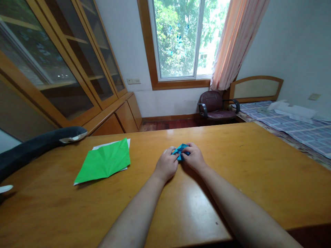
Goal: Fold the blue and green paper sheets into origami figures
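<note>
A small piece of folded blue paper (180, 150) is held just above or on the wooden table (258, 165), between my two hands. My left hand (167, 164) pinches its left side, with the thumb and fingers closed on the edge. On the other side my right hand (194, 156) grips the paper, its fingers bent over the right and upper part. Parts of the blue paper are hidden under the fingers, so its full shape does not show.
Left on the table lies a creased green sheet (108, 160) over white paper (97, 147). A dark, curved object (38, 146) rests at the left edge. Beyond stand a glass-fronted cabinet (116, 103), a brown armchair (213, 105) and a bed (292, 122).
</note>
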The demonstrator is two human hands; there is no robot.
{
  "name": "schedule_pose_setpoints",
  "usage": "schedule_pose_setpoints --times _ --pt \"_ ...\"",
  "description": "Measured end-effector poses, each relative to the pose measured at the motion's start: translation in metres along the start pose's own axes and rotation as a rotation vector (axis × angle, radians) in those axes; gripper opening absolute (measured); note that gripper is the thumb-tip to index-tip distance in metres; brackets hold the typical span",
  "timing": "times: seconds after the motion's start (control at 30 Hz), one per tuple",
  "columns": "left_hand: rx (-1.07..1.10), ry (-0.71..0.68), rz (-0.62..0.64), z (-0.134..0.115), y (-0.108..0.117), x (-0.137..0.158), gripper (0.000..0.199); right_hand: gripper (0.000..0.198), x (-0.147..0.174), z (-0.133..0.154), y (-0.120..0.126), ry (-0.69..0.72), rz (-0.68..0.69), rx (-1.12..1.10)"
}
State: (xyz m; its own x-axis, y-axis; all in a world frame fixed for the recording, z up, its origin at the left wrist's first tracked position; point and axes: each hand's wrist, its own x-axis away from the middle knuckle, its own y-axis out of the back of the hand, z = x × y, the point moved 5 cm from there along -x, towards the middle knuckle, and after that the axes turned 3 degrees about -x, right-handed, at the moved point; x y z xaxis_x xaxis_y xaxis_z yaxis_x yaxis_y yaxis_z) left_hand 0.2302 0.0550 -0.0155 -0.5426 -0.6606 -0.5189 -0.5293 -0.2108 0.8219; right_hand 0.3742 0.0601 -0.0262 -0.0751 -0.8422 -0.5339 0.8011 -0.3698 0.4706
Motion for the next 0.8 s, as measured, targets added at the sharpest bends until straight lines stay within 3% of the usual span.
schedule_pose_setpoints --times 0.43,0.8 --pt "-0.117 0.167 0.111 0.007 -0.006 0.003 0.049 0.017 -0.001 -0.005 -0.004 -0.042 0.083 0.072" --pt "-0.289 0.117 -0.121 -0.008 0.014 0.001 0.055 0.021 -0.003 -0.006 -0.003 -0.155 0.025 -0.077"
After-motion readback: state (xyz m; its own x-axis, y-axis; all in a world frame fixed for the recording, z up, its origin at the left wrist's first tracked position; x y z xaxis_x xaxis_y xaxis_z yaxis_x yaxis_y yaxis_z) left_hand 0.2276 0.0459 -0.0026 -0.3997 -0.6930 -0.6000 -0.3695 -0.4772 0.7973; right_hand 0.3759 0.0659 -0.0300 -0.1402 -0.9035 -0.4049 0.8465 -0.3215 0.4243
